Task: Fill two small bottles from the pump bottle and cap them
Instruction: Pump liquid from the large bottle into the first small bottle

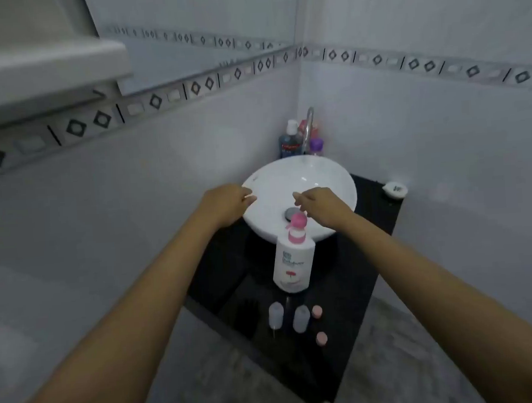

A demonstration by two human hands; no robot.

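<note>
A white pump bottle [292, 262] with a pink pump head stands on the black counter [356, 273], just in front of the basin. Nearer me stand two small clear bottles, one on the left [275, 316] and one on the right [301, 318], both uncapped. Two pink caps lie beside them, one farther [317, 311] and one nearer [321, 338]. My left hand [227, 203] hovers over the basin's left rim, fingers loosely apart and empty. My right hand [321, 205] hangs above the basin just behind the pump head, empty too.
A white round basin [328, 178] sits on the counter, with a chrome tap [308, 127] behind it. Several toiletry bottles [290, 140] crowd the corner by the tap. A small white dish [395, 189] rests at the counter's right edge. Tiled walls close in left and right.
</note>
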